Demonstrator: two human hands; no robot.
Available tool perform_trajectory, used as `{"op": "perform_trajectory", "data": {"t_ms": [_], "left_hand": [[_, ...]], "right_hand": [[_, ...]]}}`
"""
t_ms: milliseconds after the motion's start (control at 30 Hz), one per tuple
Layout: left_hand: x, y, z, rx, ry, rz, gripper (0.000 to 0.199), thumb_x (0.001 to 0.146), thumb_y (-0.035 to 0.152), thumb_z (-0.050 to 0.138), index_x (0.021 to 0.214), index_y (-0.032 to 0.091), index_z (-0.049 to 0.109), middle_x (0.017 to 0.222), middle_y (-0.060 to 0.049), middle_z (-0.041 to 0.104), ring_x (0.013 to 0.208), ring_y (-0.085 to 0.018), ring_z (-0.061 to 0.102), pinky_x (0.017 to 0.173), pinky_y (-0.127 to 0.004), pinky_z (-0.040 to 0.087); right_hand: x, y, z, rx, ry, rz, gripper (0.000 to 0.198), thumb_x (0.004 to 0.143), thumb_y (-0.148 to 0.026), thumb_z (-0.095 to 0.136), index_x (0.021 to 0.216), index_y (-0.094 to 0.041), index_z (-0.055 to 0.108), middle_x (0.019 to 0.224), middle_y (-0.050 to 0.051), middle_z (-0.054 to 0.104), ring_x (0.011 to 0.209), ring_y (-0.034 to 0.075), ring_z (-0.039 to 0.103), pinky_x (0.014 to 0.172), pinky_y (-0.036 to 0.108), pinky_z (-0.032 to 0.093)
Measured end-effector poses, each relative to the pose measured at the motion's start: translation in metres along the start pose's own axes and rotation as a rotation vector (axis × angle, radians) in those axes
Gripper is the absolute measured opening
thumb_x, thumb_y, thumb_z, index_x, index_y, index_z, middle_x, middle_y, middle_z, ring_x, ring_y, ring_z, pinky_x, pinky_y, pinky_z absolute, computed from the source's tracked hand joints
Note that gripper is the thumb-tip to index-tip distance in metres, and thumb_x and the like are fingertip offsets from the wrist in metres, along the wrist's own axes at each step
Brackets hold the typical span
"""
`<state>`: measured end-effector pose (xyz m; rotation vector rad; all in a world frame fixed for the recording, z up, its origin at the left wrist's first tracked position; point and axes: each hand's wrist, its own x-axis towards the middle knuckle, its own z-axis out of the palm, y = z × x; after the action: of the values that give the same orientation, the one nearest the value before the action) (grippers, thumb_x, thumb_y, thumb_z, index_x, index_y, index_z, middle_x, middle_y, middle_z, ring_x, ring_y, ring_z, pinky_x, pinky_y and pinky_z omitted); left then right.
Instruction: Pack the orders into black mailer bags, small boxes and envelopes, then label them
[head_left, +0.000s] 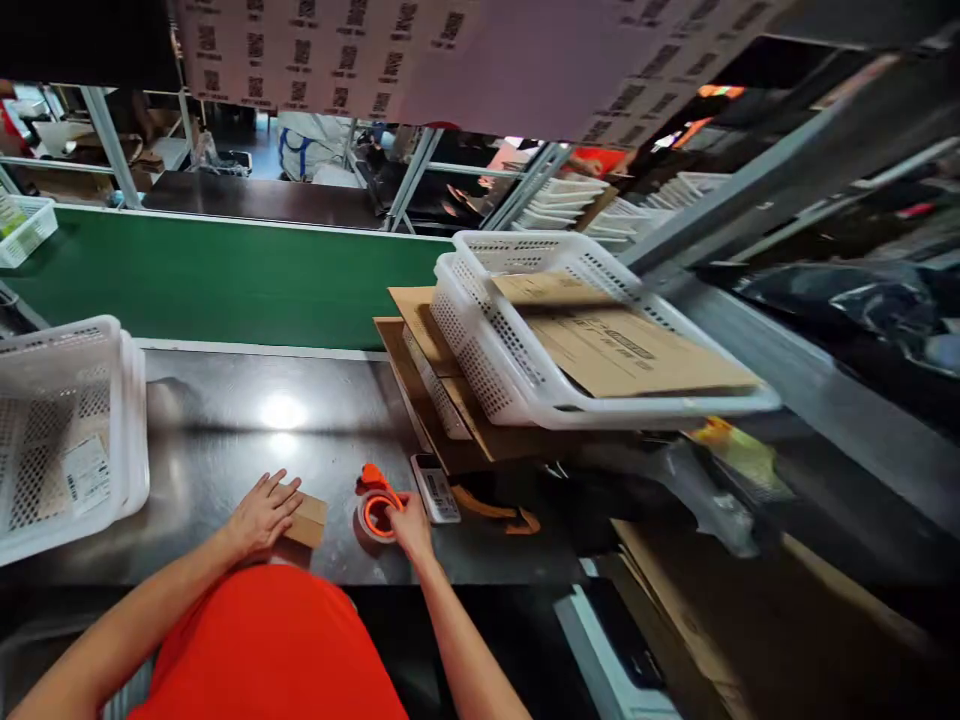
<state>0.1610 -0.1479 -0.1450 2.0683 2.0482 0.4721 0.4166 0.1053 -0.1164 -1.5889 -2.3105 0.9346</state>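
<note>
On the metal worktable (pixel 217 420) lies a small brown cardboard box (pixel 308 520), close to the person's body. My left hand (pixel 266 512) rests on the box's left side, its fingers stretched out and lying flat. To the right, my right hand (pixel 409 525) grips an orange tape dispenser (pixel 381 505) with a roll of tape on it. The fingers wrap around the dispenser's right side, and its orange head points up and left. A white handheld device with keys (pixel 436 490) lies just beyond the right hand.
Stacked white baskets (pixel 517 370) with flat cardboard (pixel 600 340) stand at the back right. Another white basket stack (pixel 112 430) is at the left. A green conveyor belt (pixel 247 275) runs behind the table. Code sheets (pixel 495 70) hang overhead. Folded cardboard (pixel 690 610) lies lower right.
</note>
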Motion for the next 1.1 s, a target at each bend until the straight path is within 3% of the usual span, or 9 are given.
{"op": "perform_trajectory", "data": {"t_ms": [100, 200, 267, 333, 500, 600, 667, 833, 1100], "left_hand": [[-0.003, 0.001, 0.006, -0.06, 0.032, 0.011, 0.054, 0.106, 0.027, 0.051, 0.159, 0.019, 0.055, 0.17, -0.013, 0.05, 0.164, -0.038, 0.031, 0.129, -0.066, 0.036], [-0.004, -0.002, 0.017, -0.125, 0.079, 0.018, 0.053, 0.105, 0.024, 0.049, 0.157, 0.018, 0.057, 0.165, -0.015, 0.055, 0.166, -0.038, 0.029, 0.13, -0.068, 0.034], [-0.006, -0.003, 0.025, -0.191, 0.139, 0.016, 0.054, 0.102, 0.022, 0.052, 0.155, 0.017, 0.058, 0.161, -0.016, 0.059, 0.165, -0.038, 0.031, 0.129, -0.069, 0.035], [-0.01, -0.003, 0.029, -0.272, 0.244, -0.001, 0.052, 0.1, 0.019, 0.051, 0.151, 0.019, 0.062, 0.158, -0.016, 0.063, 0.163, -0.036, 0.036, 0.127, -0.07, 0.038], [-0.03, 0.015, 0.01, -0.603, 0.678, -0.459, 0.038, 0.105, 0.028, 0.047, 0.129, 0.021, 0.076, 0.144, -0.016, 0.073, 0.146, -0.03, 0.061, 0.12, -0.06, 0.05], [-0.031, 0.035, -0.013, -1.112, 0.576, -0.921, 0.038, 0.098, 0.047, 0.062, 0.117, 0.018, 0.077, 0.12, -0.015, 0.082, 0.11, -0.027, 0.077, 0.093, -0.043, 0.063], [-0.022, 0.049, -0.025, -1.428, 0.401, -1.068, 0.047, 0.09, 0.058, 0.068, 0.109, 0.016, 0.077, 0.103, -0.013, 0.083, 0.09, -0.024, 0.078, 0.075, -0.035, 0.061], [0.005, 0.07, -0.041, -1.888, 0.332, -0.983, 0.056, 0.073, 0.069, 0.082, 0.093, 0.017, 0.077, 0.091, -0.007, 0.08, 0.083, -0.02, 0.072, 0.076, -0.031, 0.056], [0.001, 0.071, -0.056, -2.05, 0.257, -1.134, 0.029, 0.078, 0.043, 0.086, 0.093, 0.02, 0.077, 0.09, -0.003, 0.077, 0.085, -0.016, 0.07, 0.074, -0.027, 0.053]], "right_hand": [[-0.027, -0.028, 0.003, 0.075, -0.074, -0.176, 0.04, 0.081, -0.023, 0.055, 0.121, -0.019, 0.062, 0.109, 0.009, 0.074, 0.098, 0.026, 0.074, 0.089, 0.041, 0.061], [-0.055, -0.058, 0.009, 0.13, -0.114, -0.697, 0.062, 0.084, -0.017, 0.053, 0.146, -0.023, 0.057, 0.136, 0.013, 0.065, 0.122, 0.027, 0.067, 0.104, 0.045, 0.057], [-0.065, -0.072, 0.015, 0.024, -0.109, -1.058, 0.07, 0.084, -0.014, 0.053, 0.153, -0.027, 0.056, 0.139, 0.014, 0.061, 0.118, 0.028, 0.065, 0.098, 0.045, 0.058], [-0.067, -0.078, 0.019, -0.136, -0.08, -1.218, 0.073, 0.083, -0.012, 0.054, 0.154, -0.031, 0.058, 0.136, 0.013, 0.062, 0.106, 0.026, 0.064, 0.088, 0.041, 0.059], [-0.06, -0.07, 0.021, -0.218, -0.062, -1.232, 0.078, 0.08, -0.011, 0.055, 0.156, -0.029, 0.056, 0.134, 0.014, 0.062, 0.107, 0.027, 0.063, 0.088, 0.039, 0.059], [-0.058, -0.065, 0.021, -0.21, -0.113, -1.211, 0.072, 0.086, -0.015, 0.053, 0.157, -0.028, 0.056, 0.135, 0.014, 0.062, 0.108, 0.028, 0.064, 0.089, 0.041, 0.059], [-0.059, -0.064, 0.021, -0.241, -0.162, -1.17, 0.07, 0.089, -0.017, 0.052, 0.158, -0.029, 0.055, 0.137, 0.015, 0.062, 0.111, 0.029, 0.064, 0.092, 0.044, 0.06], [-0.064, -0.065, 0.018, -0.302, -0.245, -1.138, 0.077, 0.084, -0.014, 0.054, 0.16, -0.03, 0.051, 0.142, 0.017, 0.059, 0.114, 0.032, 0.064, 0.094, 0.049, 0.06], [-0.052, -0.078, -0.001, -0.197, -0.406, -1.166, 0.08, 0.088, -0.017, 0.053, 0.166, -0.033, 0.042, 0.143, 0.015, 0.056, 0.123, 0.033, 0.063, 0.1, 0.053, 0.06]]}}
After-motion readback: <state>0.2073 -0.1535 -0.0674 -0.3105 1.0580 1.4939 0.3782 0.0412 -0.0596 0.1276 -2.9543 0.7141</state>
